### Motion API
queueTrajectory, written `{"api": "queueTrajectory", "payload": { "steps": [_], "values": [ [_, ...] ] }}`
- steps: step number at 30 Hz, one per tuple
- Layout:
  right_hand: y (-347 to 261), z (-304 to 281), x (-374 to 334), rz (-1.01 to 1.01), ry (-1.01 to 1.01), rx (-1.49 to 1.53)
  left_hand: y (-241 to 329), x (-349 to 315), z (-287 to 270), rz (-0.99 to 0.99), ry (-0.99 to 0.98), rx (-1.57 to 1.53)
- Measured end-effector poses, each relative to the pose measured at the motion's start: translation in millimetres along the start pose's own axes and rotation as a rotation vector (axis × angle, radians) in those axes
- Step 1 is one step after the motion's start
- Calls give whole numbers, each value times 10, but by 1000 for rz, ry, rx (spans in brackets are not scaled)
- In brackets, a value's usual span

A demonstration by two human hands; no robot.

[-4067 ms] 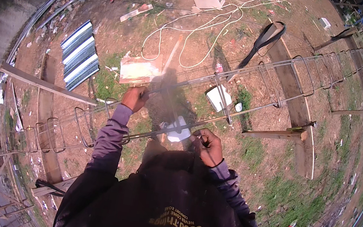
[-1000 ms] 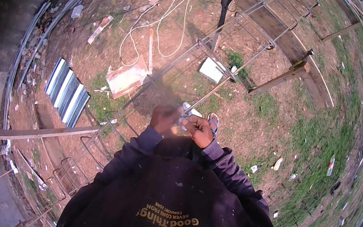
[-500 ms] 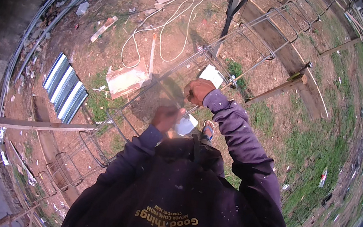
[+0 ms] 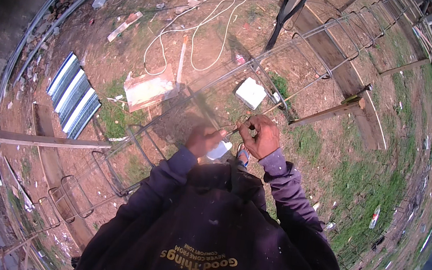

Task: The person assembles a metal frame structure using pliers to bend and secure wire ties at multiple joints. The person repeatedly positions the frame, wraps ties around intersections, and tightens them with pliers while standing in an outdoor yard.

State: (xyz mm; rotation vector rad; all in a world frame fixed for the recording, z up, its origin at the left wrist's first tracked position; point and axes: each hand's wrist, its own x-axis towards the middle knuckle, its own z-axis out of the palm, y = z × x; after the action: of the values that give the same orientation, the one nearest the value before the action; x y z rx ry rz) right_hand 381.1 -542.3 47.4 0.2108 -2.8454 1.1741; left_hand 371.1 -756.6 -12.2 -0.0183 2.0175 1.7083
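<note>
A person stands over a long rebar cage (image 4: 271, 65), seen from a head camera looking straight down at the two hands. The cage is a frame of thin steel bars ringed with square stirrups. Its long axis runs diagonally, from the lower left of the view, past the hands, up to the upper right, where it rests on a wooden beam (image 4: 331, 112).

The right hand (image 4: 260, 136) sits on the nearer long bar, its grip pinched together around the bar or a thin wire at that spot; which of the two cannot be told. The left hand (image 4: 203, 140) is closed into a fist just beside it, to the left and slightly lower, apparently holding a small tool or wire that is too blurred to identify. The point being worked lies between the two hands, touching the right fingertips, so the right hand is the nearer one. The bar continues away from both grips along the same diagonal.

On the bare ground beyond the cage lie a white block (image 4: 251, 92), a flat board (image 4: 148, 91), a looping white cable (image 4: 205, 21) and corrugated metal sheets (image 4: 73, 94).
</note>
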Motion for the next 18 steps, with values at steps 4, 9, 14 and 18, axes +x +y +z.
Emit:
{"api": "queueTrajectory", "payload": {
  "steps": [4, 9, 14, 18],
  "values": [
    [73, 190, -431, -103, 68, -192, 13, -28, 5, -62, -74, -85],
    [284, 507, -396, -78, -48, -345, 122, -23, -61, -124, -141, -92],
    [198, 311, -477, -97, -46, -425, 230, -53, -54, -109, -111, 11],
    [-65, 122, -678, 282, -221, 186, 212, -88, -28, 17, -93, -33]
  ]
}}
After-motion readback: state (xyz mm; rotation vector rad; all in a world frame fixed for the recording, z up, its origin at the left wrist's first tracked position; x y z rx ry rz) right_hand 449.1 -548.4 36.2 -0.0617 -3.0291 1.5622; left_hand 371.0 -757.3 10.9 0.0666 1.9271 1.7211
